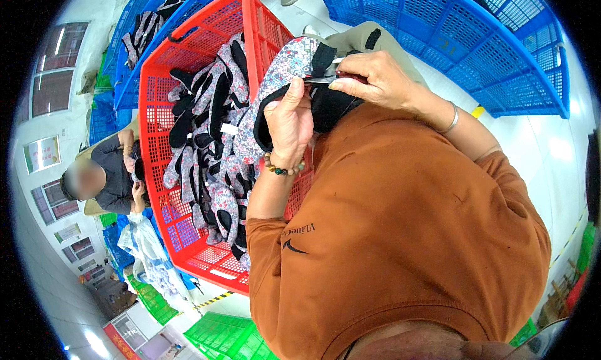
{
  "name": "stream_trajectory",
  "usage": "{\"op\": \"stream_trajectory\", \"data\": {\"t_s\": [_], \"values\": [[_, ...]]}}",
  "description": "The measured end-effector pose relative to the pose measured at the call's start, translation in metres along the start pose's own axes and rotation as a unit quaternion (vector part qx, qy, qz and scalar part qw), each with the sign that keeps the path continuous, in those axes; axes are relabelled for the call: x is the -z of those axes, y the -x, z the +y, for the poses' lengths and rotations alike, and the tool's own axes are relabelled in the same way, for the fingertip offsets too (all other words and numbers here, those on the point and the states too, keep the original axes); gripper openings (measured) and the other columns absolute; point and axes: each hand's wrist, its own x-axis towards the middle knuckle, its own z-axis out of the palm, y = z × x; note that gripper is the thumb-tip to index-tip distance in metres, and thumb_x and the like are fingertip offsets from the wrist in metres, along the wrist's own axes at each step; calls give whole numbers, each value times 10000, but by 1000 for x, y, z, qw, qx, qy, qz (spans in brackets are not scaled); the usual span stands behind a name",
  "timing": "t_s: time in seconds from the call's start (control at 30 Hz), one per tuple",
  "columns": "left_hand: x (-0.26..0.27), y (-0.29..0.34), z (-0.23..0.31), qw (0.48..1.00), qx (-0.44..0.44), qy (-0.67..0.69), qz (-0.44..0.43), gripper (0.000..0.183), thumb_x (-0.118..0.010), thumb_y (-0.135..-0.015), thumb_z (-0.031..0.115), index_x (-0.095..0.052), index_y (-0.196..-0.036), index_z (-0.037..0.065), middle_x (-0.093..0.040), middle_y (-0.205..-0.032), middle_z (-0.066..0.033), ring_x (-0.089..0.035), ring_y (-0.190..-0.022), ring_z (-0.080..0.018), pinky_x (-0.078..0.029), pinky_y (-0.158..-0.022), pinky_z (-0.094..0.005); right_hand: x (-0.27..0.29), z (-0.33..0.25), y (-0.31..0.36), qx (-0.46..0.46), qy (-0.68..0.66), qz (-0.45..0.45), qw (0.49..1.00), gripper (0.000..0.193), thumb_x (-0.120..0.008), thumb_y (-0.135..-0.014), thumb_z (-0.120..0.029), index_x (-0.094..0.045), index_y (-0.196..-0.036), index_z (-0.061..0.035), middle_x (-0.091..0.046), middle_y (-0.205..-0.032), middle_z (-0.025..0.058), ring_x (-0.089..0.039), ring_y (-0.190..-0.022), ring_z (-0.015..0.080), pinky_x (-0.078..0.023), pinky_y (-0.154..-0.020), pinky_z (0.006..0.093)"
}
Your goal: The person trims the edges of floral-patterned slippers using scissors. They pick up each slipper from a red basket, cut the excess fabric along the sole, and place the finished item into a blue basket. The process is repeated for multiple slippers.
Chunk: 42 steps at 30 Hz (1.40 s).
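Note:
A floral cloth shoe upper (291,58) with black lining and a black strap is up in front of my chest. My left hand (289,121) is closed on its near edge, thumb on top. My right hand (375,78) is closed just to the right, round a thin silver-grey blade-like tool (322,80) that reaches toward the black part beside my left thumb. The tool's handle is hidden in my fingers, so its exact kind is unclear. More black cloth (335,106) hangs below both hands.
A red plastic crate (206,260) on the left holds a heap of similar floral uppers (216,141). Blue crates (451,41) stand at the far right, another blue crate (134,31) at the far left. A seated person (116,172) works beyond the red crate. Green crates (225,335) lie lower left.

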Motion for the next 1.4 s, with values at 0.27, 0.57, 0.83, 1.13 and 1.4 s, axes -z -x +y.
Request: {"op": "stream_trajectory", "data": {"t_s": [0.27, 0.57, 0.83, 1.13, 1.4], "values": [[0, 2, 0, 1000, 10, 10, 14, 36, -598, -814, 13, -623, -839, 4, -622, -885, -83, -589, -824, -173, -468, -806, -310, -1, 0, 1, -11, -13, -6, 1000, 419, -530, -828, -431, -536, -670, -42, -501, -584, 144, -499, -541, 321, -367, -481, 396], [-3, 3, 1, 999, 20, 12, 33, 41, -594, -815, 1, -628, -795, 12, -623, -885, -95, -592, -823, -181, -471, -812, -329, -1, 2, 2, 5, 8, 15, 1000, 415, -531, -832, -419, -542, -654, -44, -503, -575, 138, -505, -532, 310, -369, -476, 387], [-3, 0, 1, 1000, 9, 16, 18, 76, -575, -830, 31, -613, -883, -8, -622, -931, -101, -591, -853, -191, -457, -833, -337, -5, 6, 4, -135, -54, 91, 985, 360, -545, -841, -367, -584, -697, -39, -512, -570, 108, -495, -495, 254, -387, -470, 332], [2, -9, 18, 997, 6, 75, 9, 169, -538, -863, 101, -594, -950, -33, -621, -974, -105, -571, -923, -194, -419, -913, -356, -9, 1, 0, 45, 3, 108, 993, 315, -621, -786, -352, -550, -787, -45, -525, -657, 92, -537, -563, 259, -417, -482, 336], [-1, -9, 27, 984, 76, 151, 63, 167, -559, -852, 108, -563, -967, -13, -618, -943, -103, -577, -908, -212, -441, -892, -359, -14, -5, -11, 62, 15, 77, 995, 237, -618, -799, -250, -542, -807, -25, -512, -676, 96, -521, -572, 242, -400, -503, 320]]}}
